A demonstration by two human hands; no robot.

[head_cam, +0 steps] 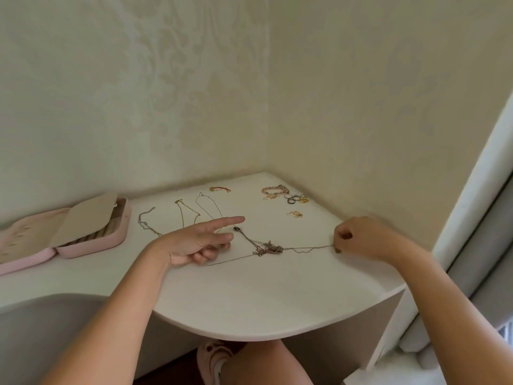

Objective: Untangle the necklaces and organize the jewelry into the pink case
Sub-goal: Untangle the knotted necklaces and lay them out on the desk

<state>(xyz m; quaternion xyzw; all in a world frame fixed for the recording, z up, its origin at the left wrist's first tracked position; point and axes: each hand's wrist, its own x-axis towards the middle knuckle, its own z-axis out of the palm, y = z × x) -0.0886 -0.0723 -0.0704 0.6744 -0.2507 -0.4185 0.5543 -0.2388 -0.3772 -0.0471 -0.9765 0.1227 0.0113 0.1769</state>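
At the right side of the white rounded table (277, 301), the right hand (358, 237) pinched the end of a thin silver chain (311, 248), probably to draw it straight out of the knotted clump of fine necklaces (268, 248). The left hand (200, 240) was open with the forefinger stretched out, and it held nothing that I could see. Behind it, three loose thin chains (186, 213) lay apart, seemingly already freed. Farther left stood the open pink jewellery case (91, 247). Small metal rings (295, 198) lay near the corner.

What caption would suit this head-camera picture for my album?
Right hand pinches a chain of the tangled necklaces, left hand beside them, pink case lying open.
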